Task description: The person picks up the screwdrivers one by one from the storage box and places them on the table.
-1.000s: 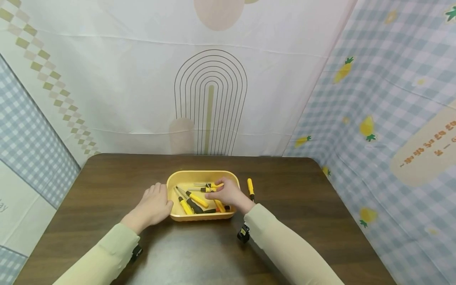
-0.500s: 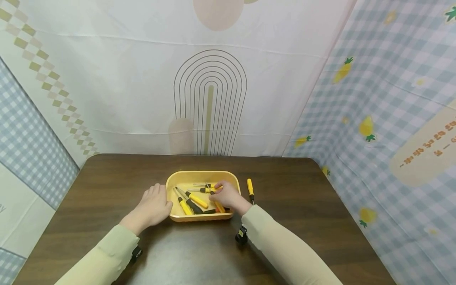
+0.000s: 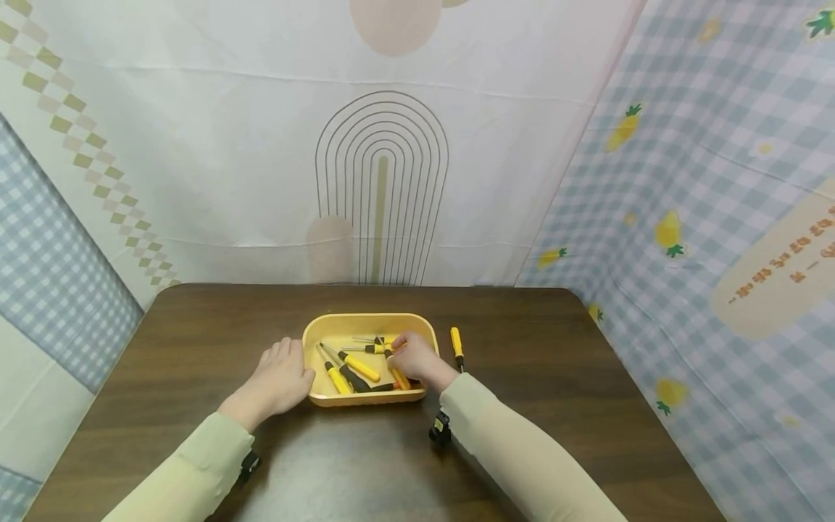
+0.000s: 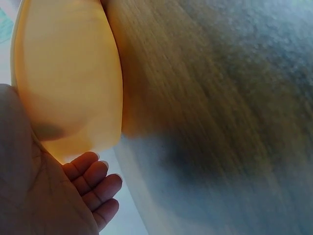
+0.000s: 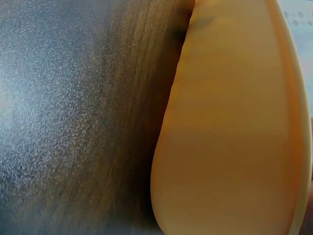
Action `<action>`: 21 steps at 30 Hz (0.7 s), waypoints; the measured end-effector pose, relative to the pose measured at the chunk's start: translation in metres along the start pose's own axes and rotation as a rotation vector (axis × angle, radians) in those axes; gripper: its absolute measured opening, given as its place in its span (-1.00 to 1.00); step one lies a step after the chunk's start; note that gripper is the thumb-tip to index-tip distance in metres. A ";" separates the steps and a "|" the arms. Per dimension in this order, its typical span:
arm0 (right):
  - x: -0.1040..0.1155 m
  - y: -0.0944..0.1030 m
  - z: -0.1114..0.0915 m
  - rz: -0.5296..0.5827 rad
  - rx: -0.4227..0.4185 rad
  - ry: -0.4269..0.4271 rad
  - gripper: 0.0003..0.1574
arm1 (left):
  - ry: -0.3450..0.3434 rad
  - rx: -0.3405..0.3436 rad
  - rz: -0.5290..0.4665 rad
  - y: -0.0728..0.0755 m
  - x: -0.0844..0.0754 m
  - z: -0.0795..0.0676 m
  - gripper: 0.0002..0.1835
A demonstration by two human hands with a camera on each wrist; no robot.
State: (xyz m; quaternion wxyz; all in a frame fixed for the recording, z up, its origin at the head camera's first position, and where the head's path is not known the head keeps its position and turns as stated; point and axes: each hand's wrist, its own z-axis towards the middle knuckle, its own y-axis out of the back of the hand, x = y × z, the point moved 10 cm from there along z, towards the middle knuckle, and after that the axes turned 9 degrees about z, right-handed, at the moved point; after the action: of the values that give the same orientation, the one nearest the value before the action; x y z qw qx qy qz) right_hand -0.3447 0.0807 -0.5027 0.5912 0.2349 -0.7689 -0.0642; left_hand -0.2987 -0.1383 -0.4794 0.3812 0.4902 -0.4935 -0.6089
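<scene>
A yellow basket (image 3: 372, 399) stands on the table with several screwdrivers lying in it. Against its left end rests my left hand (image 3: 280, 377), thumb toward the near corner; the left wrist view shows the fingers (image 4: 101, 191) extended beside the basket wall. My right hand (image 3: 420, 359) reaches in over the right end. Its curled fingers pinch a yellow-handled screwdriver (image 3: 399, 377) near the black collar, partly covered by the hand. To the left lie a yellow screwdriver (image 3: 362, 367) and a black-handled one (image 3: 354, 380). The right wrist view shows mostly the basket's outer wall (image 5: 230, 122).
Outside the basket, to its right, another yellow-handled screwdriver (image 3: 457, 344) lies on the dark wooden table (image 3: 528, 391). A white patterned cloth (image 3: 261, 159) hangs behind the table, and a checked cloth (image 3: 704, 261) hangs along the right side.
My right hand's thumb and fingertips have shifted slightly right along the pinched screwdriver and drawn closer together. My left hand and the basket keep their places.
</scene>
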 end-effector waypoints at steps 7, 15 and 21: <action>0.000 0.001 -0.003 -0.009 0.008 -0.019 -0.61 | -0.003 -0.012 -0.008 0.003 -0.003 -0.001 -0.57; 0.014 0.009 -0.007 -0.043 0.065 -0.009 -0.62 | 0.000 -0.009 -0.001 0.002 -0.002 -0.001 -0.57; 0.026 0.024 -0.011 -0.003 0.072 -0.002 -0.58 | 0.003 0.008 0.000 0.002 -0.003 -0.001 -0.56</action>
State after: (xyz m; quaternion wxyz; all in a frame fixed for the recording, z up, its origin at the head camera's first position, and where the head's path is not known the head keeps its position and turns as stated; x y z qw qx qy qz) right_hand -0.3460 0.0924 -0.4675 0.5813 0.2574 -0.7710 -0.0376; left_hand -0.2973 -0.1364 -0.4770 0.3801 0.4925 -0.4954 -0.6063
